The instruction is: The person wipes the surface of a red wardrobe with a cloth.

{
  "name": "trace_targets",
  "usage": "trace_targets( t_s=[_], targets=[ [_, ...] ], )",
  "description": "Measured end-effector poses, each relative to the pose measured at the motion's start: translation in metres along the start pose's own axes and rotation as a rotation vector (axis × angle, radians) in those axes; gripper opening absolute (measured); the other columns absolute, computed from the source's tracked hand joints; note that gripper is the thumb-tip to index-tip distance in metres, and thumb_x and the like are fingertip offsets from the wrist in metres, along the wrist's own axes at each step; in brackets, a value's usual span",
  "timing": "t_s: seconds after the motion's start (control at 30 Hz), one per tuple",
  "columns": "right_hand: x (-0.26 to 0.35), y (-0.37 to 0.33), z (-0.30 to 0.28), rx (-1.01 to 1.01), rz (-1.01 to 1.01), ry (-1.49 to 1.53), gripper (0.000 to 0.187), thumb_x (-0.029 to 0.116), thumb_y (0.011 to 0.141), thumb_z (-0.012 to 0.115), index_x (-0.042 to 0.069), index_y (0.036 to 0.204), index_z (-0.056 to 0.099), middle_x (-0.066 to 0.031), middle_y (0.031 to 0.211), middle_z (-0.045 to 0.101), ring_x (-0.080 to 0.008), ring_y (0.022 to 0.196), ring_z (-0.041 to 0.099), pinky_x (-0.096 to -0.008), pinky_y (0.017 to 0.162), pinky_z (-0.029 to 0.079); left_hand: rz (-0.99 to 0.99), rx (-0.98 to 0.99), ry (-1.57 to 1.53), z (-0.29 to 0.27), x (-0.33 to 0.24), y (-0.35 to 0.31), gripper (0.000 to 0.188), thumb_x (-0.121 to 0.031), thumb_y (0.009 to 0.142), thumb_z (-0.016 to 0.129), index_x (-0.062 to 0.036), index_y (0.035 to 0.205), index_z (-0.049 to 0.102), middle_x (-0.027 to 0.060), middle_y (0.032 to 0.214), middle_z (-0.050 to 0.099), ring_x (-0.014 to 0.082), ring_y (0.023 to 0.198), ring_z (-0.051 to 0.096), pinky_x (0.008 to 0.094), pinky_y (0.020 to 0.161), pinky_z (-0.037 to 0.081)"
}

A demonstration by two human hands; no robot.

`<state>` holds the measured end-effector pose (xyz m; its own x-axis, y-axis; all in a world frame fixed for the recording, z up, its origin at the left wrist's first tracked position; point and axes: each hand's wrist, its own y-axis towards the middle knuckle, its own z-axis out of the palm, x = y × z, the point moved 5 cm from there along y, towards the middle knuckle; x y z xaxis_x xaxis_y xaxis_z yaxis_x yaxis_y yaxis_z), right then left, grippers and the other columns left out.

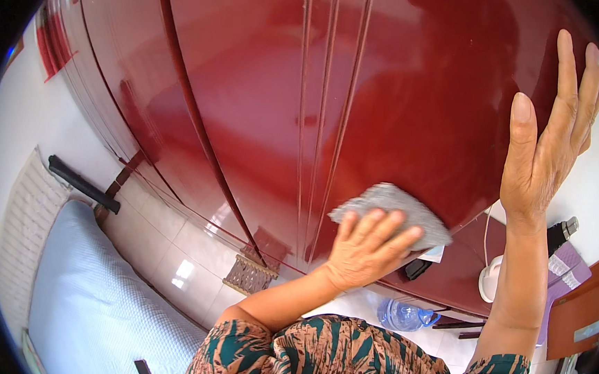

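Lower left of the red cabinet (258,86), the pale blue bed (98,291) is cut off by the view's dark rim. Against the cabinet's lower right part, the blurred left hand (373,248) lies, fingers loosely spread, over a grey cloth (402,207), partly hiding it; a black object below is half covered, its kind unclear. At the cabinet's right edge, the right hand (553,134) has spread fingers, the outermost overlapping; whether its palm touches, I cannot tell.

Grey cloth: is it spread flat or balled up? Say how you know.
Spread fairly flat: the grey cloth extends beyond the left hand against the red panel. Cannot tell if it's folded.
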<state>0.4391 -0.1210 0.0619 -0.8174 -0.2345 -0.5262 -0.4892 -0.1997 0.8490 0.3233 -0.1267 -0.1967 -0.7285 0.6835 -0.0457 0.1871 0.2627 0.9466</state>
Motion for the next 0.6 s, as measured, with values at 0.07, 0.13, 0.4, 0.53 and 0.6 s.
trace_targets(
  t_s=[0.07,0.13,0.4,0.53,0.6],
  targets=[
    [0.002,0.000,0.001,0.012,0.005,-0.015,0.053,0.041,0.098,0.046,0.018,0.145,0.045,-0.0120,0.155,0.033,-0.0297,0.146,0.023,-0.0493,0.118,0.018,-0.055,0.050,0.085,0.001,0.036,-0.037,0.069,-0.046,0.080,0.070,-0.0269,0.143,0.048,0.0159,0.157,0.025,0.0387,0.148,0.012,0.0585,0.116,-0.001],
    [0.003,0.003,-0.002,0.034,-0.001,-0.047,0.052,0.040,0.098,0.046,0.017,0.145,0.045,-0.0120,0.154,0.034,-0.0300,0.145,0.025,-0.0488,0.117,0.020,-0.203,-0.017,0.114,-0.006,0.080,-0.065,0.076,-0.051,0.084,0.064,-0.0195,0.149,0.038,0.0246,0.159,0.015,0.0458,0.147,0.007,0.0608,0.115,0.003],
    [-0.007,0.001,0.000,0.024,-0.113,-0.024,0.049,0.039,0.100,0.046,0.012,0.140,0.050,-0.0100,0.145,0.048,-0.0305,0.139,0.034,-0.0456,0.114,0.026,-1.056,-0.325,-0.142,-0.040,0.171,-0.106,0.074,-0.033,0.101,0.042,0.0017,0.154,0.003,0.0231,0.161,-0.004,0.0383,0.149,-0.003,0.0464,0.120,0.001],
    [-0.007,0.000,-0.001,0.027,-0.088,-0.031,0.049,0.041,0.100,0.046,0.011,0.139,0.051,-0.0091,0.143,0.050,-0.0297,0.136,0.038,-0.0440,0.112,0.029,-0.857,-0.213,-0.149,-0.014,0.106,-0.102,0.084,-0.033,0.095,0.053,0.0001,0.155,0.004,0.0239,0.161,-0.005,0.0414,0.149,-0.004,0.0502,0.119,-0.001],
    [-0.007,0.000,-0.002,0.027,-0.078,-0.046,0.049,0.041,0.100,0.047,0.011,0.139,0.051,-0.0091,0.143,0.050,-0.0296,0.135,0.039,-0.0436,0.112,0.029,-0.589,-0.060,-0.095,-0.004,0.063,-0.097,0.090,-0.034,0.090,0.060,-0.0038,0.156,0.007,0.0257,0.161,-0.003,0.0438,0.148,-0.004,0.0535,0.118,0.000]
  ],
)
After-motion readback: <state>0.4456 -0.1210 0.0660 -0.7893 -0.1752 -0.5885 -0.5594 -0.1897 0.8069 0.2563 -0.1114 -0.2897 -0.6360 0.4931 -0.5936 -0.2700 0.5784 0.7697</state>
